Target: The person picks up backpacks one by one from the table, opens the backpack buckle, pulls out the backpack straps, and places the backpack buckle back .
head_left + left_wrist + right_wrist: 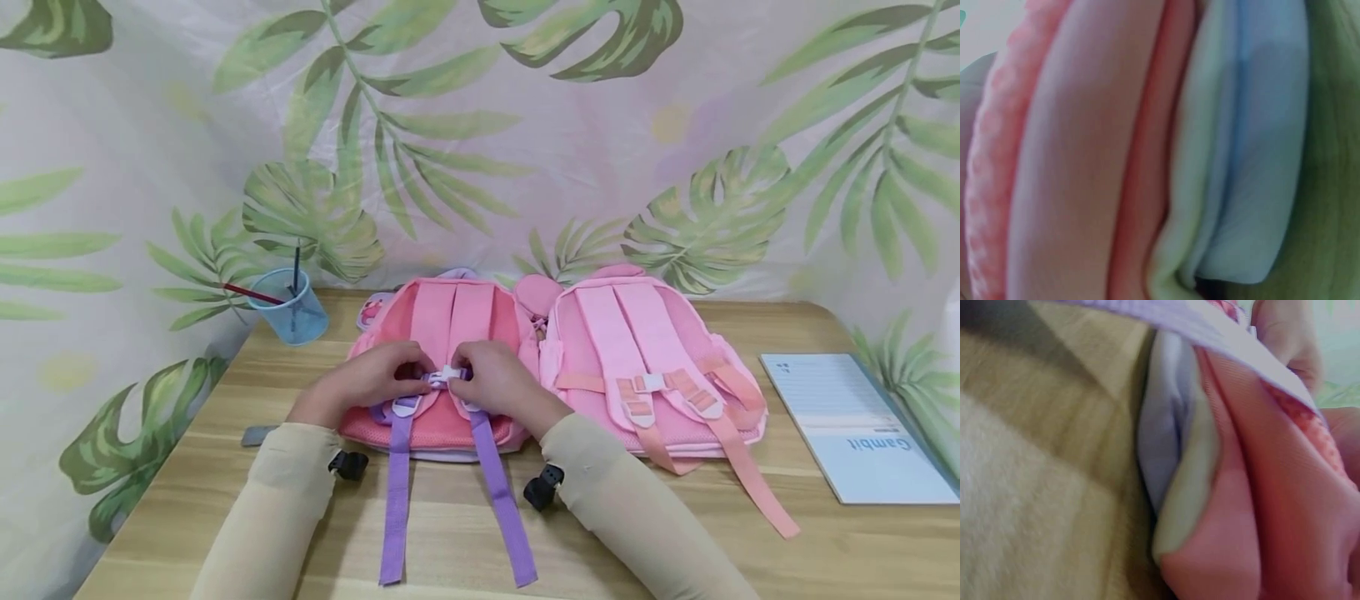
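A coral-pink backpack (431,432) lies on the table with its shoulder straps facing up. Across those straps runs a white plastic buckle (446,377) on a short purple strap. My left hand (382,372) pinches the buckle's left side between thumb and fingers. On its right side, the right hand (497,377) pinches the other part. Whether the two halves are joined is hidden by the fingers. Two purple webbing straps (400,500) hang down toward the front. The left wrist view shows only the bag's layered edge (1254,156), blurred.
To the right lies a lighter pink backpack (585,417) with orange straps and a white buckle (651,382). A blue mesh pen cup (300,315) with pens stands at the back left. A notebook (847,425) lies at the far right. One small grey object (257,436) is beside the left forearm.
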Available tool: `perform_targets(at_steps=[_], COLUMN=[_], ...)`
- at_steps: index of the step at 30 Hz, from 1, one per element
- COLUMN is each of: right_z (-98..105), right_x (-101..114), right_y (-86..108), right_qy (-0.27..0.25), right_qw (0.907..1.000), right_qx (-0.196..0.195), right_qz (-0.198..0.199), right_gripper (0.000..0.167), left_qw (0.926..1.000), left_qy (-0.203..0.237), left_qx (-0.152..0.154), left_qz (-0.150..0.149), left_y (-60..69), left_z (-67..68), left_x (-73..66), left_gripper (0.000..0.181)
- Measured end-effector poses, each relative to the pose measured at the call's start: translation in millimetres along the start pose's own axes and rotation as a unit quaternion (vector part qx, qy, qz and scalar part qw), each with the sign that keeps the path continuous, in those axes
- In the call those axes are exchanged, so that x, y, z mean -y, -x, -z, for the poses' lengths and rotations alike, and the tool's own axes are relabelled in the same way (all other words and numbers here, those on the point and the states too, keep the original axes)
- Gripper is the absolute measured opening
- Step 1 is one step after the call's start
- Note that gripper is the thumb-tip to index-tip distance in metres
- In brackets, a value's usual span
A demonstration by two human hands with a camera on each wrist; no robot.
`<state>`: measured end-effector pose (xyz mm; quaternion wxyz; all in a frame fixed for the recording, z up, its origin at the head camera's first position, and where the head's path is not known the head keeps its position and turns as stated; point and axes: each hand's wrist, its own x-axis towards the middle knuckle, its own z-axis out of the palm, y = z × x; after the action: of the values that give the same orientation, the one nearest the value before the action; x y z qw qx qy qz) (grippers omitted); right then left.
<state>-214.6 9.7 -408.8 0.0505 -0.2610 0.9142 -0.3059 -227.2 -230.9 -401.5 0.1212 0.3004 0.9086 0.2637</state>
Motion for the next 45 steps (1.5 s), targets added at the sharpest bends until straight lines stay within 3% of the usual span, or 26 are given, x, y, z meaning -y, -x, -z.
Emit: perform_targets(at_steps=[3, 7, 11, 20, 25, 33, 45], right_z=[3, 6, 7, 12, 15, 16, 17], right_x=[1, 0, -1, -1, -1, -5, -3], right_y=[2.0, 4.7, 6.9, 12.7, 13.4, 13.7, 14.0], right_qy=[-0.032, -0.053, -0.042, -0.016, -0.005, -0.005, 0.004], right_qw=[0.9995, 0.9983, 0.9982, 0.9998, 1.0, 0.9999, 0.9999], right_qx=[0.002, -0.007, -0.012, -0.009, 0.003, 0.009, 0.005], right_qz=[-0.004, 0.024, 0.042, -0.003, 0.003, -0.003, 0.01], right_gripper=[0.02, 0.03, 0.03, 0.025, 0.019, 0.017, 0.02], left_qw=[0.9999, 0.9998, 0.9999, 0.9997, 0.9994, 0.9992, 0.9985], left_qy=[-0.004, -0.003, -0.001, -0.011, -0.023, -0.038, -0.049], left_qx=[-0.001, -0.003, -0.005, -0.001, 0.005, 0.011, -0.024], left_qz=[0.013, 0.017, 0.015, 0.02, 0.025, 0.006, -0.008], left_y=[3.5, 5.2, 4.8, 4.3, 1.7, -2.4, 6.6], left_z=[1.5, 2.7, 2.5, 2.4, 3.3, 4.1, 0.6], left_x=[-0.3, -0.1, 0.1, -2.6, -5.4, -8.1, -8.5], left_gripper=[0.014, 0.016, 0.016, 0.015, 0.017, 0.016, 0.014])
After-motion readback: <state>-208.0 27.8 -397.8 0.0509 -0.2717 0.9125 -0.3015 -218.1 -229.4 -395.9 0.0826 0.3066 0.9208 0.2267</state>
